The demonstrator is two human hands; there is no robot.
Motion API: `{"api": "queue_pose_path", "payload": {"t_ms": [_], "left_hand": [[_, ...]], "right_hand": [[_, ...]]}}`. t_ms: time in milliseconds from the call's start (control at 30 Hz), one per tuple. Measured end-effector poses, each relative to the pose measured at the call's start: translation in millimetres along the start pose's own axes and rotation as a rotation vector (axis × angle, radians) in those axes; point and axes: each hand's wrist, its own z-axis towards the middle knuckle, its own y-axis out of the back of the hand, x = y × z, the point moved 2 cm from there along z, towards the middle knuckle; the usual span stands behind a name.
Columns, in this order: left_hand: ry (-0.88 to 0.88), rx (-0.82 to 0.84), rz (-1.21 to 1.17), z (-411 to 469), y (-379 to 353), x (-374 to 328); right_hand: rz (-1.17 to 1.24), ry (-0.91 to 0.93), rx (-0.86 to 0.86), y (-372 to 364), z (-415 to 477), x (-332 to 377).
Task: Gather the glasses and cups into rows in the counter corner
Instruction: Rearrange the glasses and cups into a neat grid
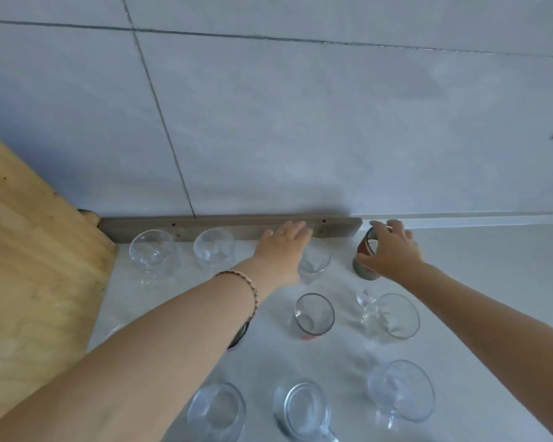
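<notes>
Counter (492, 298), glasses (315, 314), right hand (393, 253) gripping cup (364, 250)

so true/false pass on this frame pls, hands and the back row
1. The right hand grips a brown cup. True.
2. Two clear glasses stand by the grey strip, to the left of the left hand. True.
3. The left hand is curled into a fist. False: its fingers stretch out straight, over a third clear glass.
4. A wooden panel borders the counter on the right. False: the wooden panel is on the left.
</notes>
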Motion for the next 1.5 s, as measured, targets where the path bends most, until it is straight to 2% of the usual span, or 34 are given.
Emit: {"api": "queue_pose_path", "payload": {"t_ms": [67, 167, 333, 433, 533, 633, 700, 833, 933, 1033, 1233, 1500], "left_hand": [[-0.003, 0.089, 0.105, 16, -7, -15], [-0.014, 0.229, 0.2, 33, -13, -26], [-0.027, 0.247, 0.345, 43, -19, -29], [0.141, 0.214, 0.267, 45, -21, -26], [0.392, 0.174, 0.042, 45, -23, -16], [0.658, 0.061, -0.21, 42, -25, -1], [0.762, 0.009, -0.355, 40, -26, 8], [0.736, 0.011, -0.57, 36, -26, 13], [0.647, -0.063, -0.614, 35, -24, 10], [0.633, -0.123, -0.659, 35, -23, 6], [0.595, -0.113, -0.548, 32, -24, 5], [0.627, -0.156, -0.568, 30, -30, 6]], "right_hand": [[0.044, -0.066, 0.083, 0, 13, -22], [0.14, -0.042, 0.173, -10, 27, -37], [0.196, 0.076, 0.123, -21, 31, -39], [0.167, 0.142, 0.094, -24, 28, -34], [0.165, 0.142, 0.05, -29, 27, -24], [0.228, 0.137, 0.017, -37, 25, -12], [0.272, 0.17, 0.043, -41, 25, -6], [0.402, 0.195, 0.074, -42, 29, 2], [0.417, 0.157, 0.002, -46, 28, 5], [0.435, 0.076, -0.059, -52, 29, 8], [0.391, -0.009, -0.087, -52, 36, 8], [0.355, 0.007, -0.07, -50, 30, -8]]}}
